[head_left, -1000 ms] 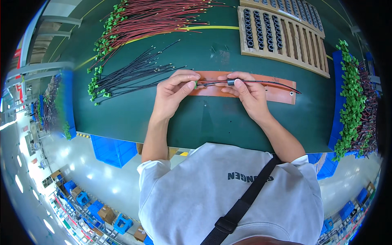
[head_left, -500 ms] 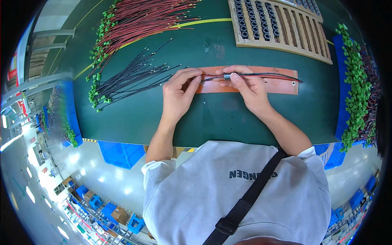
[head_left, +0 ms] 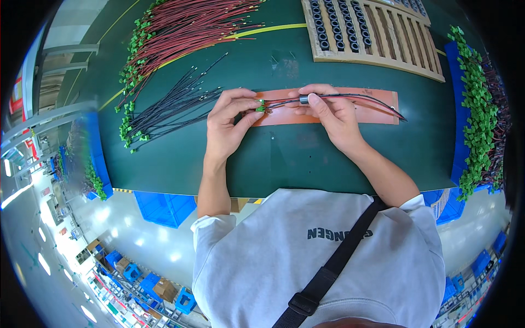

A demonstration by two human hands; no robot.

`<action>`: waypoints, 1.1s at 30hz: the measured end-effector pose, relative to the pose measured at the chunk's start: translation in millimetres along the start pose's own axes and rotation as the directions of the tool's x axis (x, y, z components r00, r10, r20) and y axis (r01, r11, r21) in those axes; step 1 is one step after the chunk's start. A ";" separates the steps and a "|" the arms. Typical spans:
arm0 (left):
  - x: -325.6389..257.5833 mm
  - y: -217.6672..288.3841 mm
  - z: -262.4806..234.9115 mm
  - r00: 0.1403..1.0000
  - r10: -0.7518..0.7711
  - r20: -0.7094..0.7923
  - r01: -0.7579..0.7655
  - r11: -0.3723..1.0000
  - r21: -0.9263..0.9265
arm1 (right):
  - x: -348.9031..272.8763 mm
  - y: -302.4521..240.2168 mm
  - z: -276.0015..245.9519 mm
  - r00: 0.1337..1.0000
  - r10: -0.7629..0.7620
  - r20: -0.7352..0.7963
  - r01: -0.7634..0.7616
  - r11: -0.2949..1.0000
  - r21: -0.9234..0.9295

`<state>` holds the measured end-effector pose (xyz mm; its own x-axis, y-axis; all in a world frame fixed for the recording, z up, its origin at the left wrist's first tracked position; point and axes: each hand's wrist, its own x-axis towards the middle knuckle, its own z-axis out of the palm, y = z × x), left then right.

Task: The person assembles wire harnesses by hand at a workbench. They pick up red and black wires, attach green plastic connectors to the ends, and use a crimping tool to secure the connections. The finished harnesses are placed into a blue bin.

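Above a flat orange-brown strip (head_left: 377, 113), my left hand (head_left: 229, 117) pinches green connectors (head_left: 261, 106) at the ends of a red and a black wire. My right hand (head_left: 333, 112) is closed on a dark ring-shaped ferrite core (head_left: 304, 99), its thumb and fingers around it. The wires (head_left: 361, 97) pass through the core and arch out to the right, their free ends near the strip's right end. Left of my left hand lies a fanned bunch of black wires (head_left: 169, 106) with green connectors at their left ends.
Red wires (head_left: 191, 27) with green connectors cover the table's far left. A slotted cardboard tray (head_left: 377, 41) at the far right holds rows of dark rings. Blue bins (head_left: 458, 109) with green-ended wires flank the green table (head_left: 361, 169).
My left hand has shifted a little left, and the green connectors now show at its fingertips. The wires' right ends dip slightly lower. My right hand stays at the ring.
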<state>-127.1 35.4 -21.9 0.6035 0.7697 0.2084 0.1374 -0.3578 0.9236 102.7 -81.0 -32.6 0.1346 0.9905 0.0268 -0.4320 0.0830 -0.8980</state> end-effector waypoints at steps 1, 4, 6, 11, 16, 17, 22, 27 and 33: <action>0.2 0.0 -0.1 1.000 0.020 -0.010 -0.020 1.000 0.005 | -0.2 0.3 -0.1 1.000 0.005 -0.003 -0.005 1.000 0.000; 0.1 -0.2 0.4 0.999 0.028 -0.034 -0.029 0.999 -0.033 | -0.5 1.1 -0.6 1.000 0.013 -0.014 -0.013 1.000 -0.001; 0.0 -0.2 0.2 0.999 0.025 -0.023 -0.026 0.998 -0.053 | -0.7 0.7 -0.9 1.000 0.012 -0.022 -0.012 1.000 -0.003; 1.5 -1.1 -2.9 0.995 0.100 0.029 -0.100 0.995 -0.009 | -0.7 2.4 -2.2 0.999 0.001 -0.040 -0.002 1.000 -0.029; 0.5 4.2 -3.8 0.996 0.078 0.046 -0.080 0.996 0.049 | -1.7 1.9 -1.4 0.999 -0.003 -0.032 0.001 0.998 -0.061; 0.3 4.8 -4.5 0.995 0.078 0.060 -0.082 0.993 0.082 | -1.8 3.1 -1.9 1.000 -0.009 -0.029 0.007 0.998 -0.068; 0.9 7.0 -3.2 0.995 0.088 0.055 -0.093 0.991 0.096 | -1.5 2.0 -1.8 0.999 -0.025 -0.019 0.024 0.997 -0.080; 1.8 12.4 -1.9 0.992 0.122 0.043 -0.128 0.973 0.191 | -1.7 3.7 -2.2 0.999 -0.027 -0.018 0.026 0.996 -0.080; 1.9 16.3 6.3 0.963 0.246 0.109 -0.269 0.889 0.370 | -1.7 4.5 -0.4 0.999 -0.039 -0.024 0.036 0.993 -0.108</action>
<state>-118.8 27.6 -8.4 0.7006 0.5955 0.3932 0.2503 -0.7211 0.6461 100.9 -82.3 -36.8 0.1725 0.9837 0.0512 -0.3277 0.1064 -0.9388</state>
